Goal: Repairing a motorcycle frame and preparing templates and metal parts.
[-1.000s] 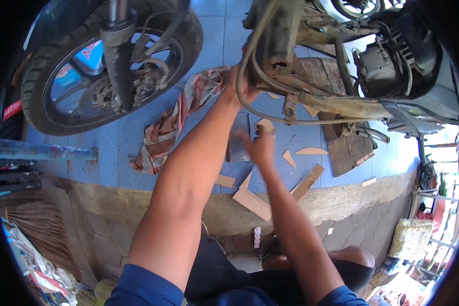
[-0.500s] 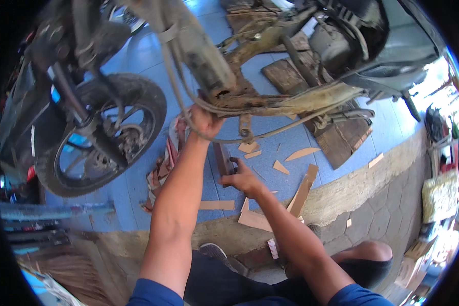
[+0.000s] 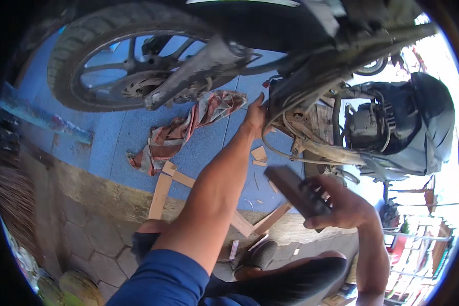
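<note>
My left hand (image 3: 256, 117) grips the motorcycle's dirty, rusty frame (image 3: 321, 148) at its front lower part, beside hanging cables; its fingertips are partly hidden. Lower right, my right hand (image 3: 344, 209) is closed on a dark rectangular block (image 3: 285, 186) with a black fitting on it, held tilted in the air; I cannot make out what tool it is. A crumpled striped cloth (image 3: 168, 137) lies on the blue tiles left of my left hand. Cut pieces of brown cardboard (image 3: 160, 196) are scattered below.
The front wheel (image 3: 66, 71) is above left, the engine (image 3: 364, 127) to the right. A weathered board (image 3: 322, 120) lies under the motorcycle. A blue pipe (image 3: 46, 115) is at left, a concrete step edge (image 3: 92, 188) nearer me, a metal rack (image 3: 418, 239) at lower right.
My right hand has lifted the dark block from near the tiles and moved it to the right. My left hand stays at the frame. The whole view has shifted.
</note>
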A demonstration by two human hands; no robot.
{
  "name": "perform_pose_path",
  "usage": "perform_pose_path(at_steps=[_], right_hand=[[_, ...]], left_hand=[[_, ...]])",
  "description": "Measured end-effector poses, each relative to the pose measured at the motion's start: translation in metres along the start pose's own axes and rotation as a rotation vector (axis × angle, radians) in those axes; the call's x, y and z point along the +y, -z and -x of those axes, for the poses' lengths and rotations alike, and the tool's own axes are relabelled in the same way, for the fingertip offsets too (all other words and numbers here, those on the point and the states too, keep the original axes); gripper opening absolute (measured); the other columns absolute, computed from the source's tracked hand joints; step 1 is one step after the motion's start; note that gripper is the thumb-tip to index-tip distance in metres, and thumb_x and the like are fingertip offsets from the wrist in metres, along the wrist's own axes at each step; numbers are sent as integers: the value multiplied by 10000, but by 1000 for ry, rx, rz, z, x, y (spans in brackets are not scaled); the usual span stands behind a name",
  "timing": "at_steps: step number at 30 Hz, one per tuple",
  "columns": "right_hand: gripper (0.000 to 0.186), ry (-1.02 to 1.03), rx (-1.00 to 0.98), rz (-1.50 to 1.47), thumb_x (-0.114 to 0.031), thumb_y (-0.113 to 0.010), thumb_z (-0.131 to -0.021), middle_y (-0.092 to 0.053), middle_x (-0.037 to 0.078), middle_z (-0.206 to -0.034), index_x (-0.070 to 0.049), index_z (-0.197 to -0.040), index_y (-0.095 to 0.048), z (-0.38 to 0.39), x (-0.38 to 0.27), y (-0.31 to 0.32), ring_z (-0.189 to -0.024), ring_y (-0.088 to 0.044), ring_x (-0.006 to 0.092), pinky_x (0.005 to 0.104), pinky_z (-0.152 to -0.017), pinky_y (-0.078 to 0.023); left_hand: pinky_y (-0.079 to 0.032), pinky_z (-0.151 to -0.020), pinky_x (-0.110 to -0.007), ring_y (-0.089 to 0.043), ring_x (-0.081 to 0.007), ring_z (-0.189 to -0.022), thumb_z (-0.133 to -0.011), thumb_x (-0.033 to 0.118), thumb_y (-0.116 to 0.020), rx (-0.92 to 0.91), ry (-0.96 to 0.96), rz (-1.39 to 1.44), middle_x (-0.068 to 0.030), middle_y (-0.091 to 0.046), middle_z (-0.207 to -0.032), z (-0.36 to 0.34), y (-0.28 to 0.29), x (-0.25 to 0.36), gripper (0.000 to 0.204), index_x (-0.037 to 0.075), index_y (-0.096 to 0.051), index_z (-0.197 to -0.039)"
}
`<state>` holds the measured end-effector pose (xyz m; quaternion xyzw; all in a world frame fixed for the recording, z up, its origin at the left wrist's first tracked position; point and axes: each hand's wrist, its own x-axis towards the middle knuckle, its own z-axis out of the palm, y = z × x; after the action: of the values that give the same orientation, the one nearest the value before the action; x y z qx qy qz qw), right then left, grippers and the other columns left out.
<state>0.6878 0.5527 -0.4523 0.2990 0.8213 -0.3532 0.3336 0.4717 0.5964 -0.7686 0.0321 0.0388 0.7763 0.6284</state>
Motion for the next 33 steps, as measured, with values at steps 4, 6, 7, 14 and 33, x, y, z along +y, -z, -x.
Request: perform_pose_path(at_steps=[4,6,7,14,33], right_hand=[[879,16,284,370,-390,-854,-662,-534,265,-1160,-28,-1368,-476,-10,-101,-6,-1159,-539,441,499,-1001,-444],[914,67,413,827,-352,-839,-672,-467,306,-1303,-61,-1435,-429,-45,-120,-14,-1215,-482,459,518,-999,-438],[914,26,409,873,-352,-839,-672,-467,306,-1303,-61,-1435,-429,-60,-128,-14,-1215,-482,459,518,-999,-438],[877,-340,336,1121,-440,-749,-719,-502,296,-1361,-106,-1462,-425,-188,-158,23,-1253,-517,468,532,-1053,-411],[844,-366,712,978,-349,-853,-714,-437,393,-1365,50,-1354,-473,-266,-80,25,-1270,-485,513,557,-965,-494]], left_hand=[[-409,-1106,-503,-575,-347,-1251,-1019,591,-346,-31,-76,226,-177,-593,-1372,-8,11,-34,693,47,-494,-1422],[-433,-1082,-484,-603,-332,-1201,-1022,564,-336,-150,-99,492,-163,-630,-1307,-2,-12,-55,663,37,-532,-1374],[-427,-1087,-489,-591,-330,-1217,-1024,557,-322,-153,-92,487,-162,-615,-1328,-8,-27,-63,660,45,-516,-1392],[-394,-1112,-511,-539,-326,-1287,-1039,489,-200,70,-149,324,-153,-553,-1415,12,-22,-54,635,101,-438,-1482],[-551,-888,-410,-652,-250,-1118,-946,693,-476,124,-108,244,-121,-674,-1218,0,-7,-54,698,92,-630,-1265]])
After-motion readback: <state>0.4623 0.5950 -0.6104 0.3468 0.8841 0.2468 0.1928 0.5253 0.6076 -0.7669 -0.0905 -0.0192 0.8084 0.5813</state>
